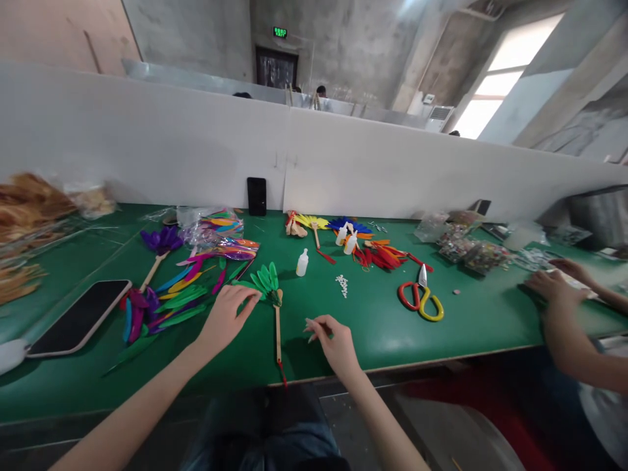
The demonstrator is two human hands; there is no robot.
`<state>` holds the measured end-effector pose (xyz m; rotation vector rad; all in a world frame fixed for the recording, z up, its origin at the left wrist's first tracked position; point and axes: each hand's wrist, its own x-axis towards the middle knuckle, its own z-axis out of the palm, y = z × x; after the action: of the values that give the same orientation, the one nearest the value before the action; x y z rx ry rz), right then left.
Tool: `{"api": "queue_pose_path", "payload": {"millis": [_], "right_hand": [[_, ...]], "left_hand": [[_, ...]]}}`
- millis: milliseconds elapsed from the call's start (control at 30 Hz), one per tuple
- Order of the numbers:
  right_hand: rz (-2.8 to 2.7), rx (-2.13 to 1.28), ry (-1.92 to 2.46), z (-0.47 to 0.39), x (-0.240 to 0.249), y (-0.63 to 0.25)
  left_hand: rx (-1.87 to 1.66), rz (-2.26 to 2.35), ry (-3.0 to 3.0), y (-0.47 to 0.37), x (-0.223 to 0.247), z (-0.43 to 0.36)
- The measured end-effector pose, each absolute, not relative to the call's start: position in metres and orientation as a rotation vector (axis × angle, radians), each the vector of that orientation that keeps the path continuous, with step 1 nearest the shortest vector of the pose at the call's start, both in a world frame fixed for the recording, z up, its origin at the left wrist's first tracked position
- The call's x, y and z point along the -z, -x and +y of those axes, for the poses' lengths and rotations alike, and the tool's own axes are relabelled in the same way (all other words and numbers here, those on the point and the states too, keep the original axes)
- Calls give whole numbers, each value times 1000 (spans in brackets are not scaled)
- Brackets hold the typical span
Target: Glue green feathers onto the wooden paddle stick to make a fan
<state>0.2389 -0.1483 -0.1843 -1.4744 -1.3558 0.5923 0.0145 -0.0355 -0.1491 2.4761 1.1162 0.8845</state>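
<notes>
In the head view, a small fan of green feathers (266, 280) on a flat wooden stick handle (278, 330) lies before me, a red tassel (282, 374) at its lower end. My left hand (230, 313) is at the fan's left side, thumb and forefinger closed on the edge of a green feather. To the right of the handle, my right hand (336, 343) hovers over the table with fingers loosely curled, their tips apart and nothing visible between them. Beyond the fan stands a white glue bottle (302, 263). A little pile of white beads (342, 286) lies to its right.
Scissors (420, 297) with red and yellow handles lie right. Loose colored feathers (181, 294), a purple feather fan (161, 242) and a phone (81, 317) are left. Finished-looking fans (314, 224) and two bottles (350, 243) sit behind. A co-worker's hands (557, 284) work at far right.
</notes>
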Motion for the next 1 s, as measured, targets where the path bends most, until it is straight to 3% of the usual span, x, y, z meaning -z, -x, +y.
{"api": "queue_pose_path", "payload": {"millis": [233,567,800,1000], "right_hand": [[-1317,-574,1562,-140,182,-266],[-1236,-550,1665,-142,195,-272],[-1152,-571,1696,-146,202,-273],[-1200,-572,1737,-148,201,-273]], "left_hand": [[-922,1183,-2328,-8,168,-72],[-891,1563,-2191,35,179,-66],[-1059,1846,-2343,75,174,-38],[-863,1833,-2462,86,171,-6]]}}
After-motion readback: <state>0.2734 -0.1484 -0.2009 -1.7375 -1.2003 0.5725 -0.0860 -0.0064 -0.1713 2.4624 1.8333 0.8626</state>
